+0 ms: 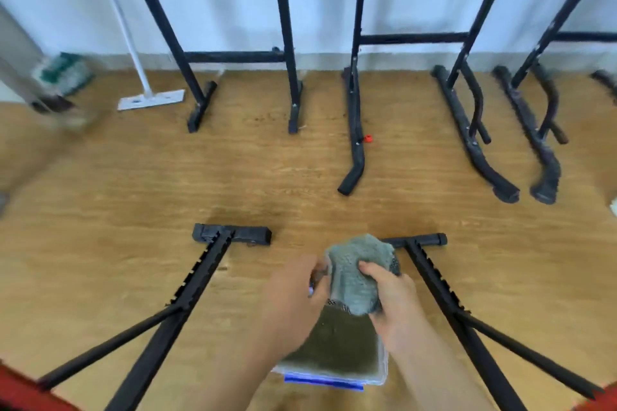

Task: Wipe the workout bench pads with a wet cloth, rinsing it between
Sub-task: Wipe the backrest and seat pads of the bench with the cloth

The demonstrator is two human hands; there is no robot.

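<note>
Two hands over a clear plastic tub (381, 372) of murky water: my right hand (392, 299) bunches the limp grey-green terry cloth (359, 272), left hand (293, 292) pinches its edge; likely sodden.

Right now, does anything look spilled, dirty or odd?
The water in the clear plastic tub under the grey cloth looks dark and murky, and a darker patch marks the wooden floor just beyond it.

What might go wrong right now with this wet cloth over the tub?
The cloth, gripped by the left hand and right hand, seems partly past the tub rim, so drips may hit the wooden floor. The water looks murky, so rinsing may leave grime in it.
</note>
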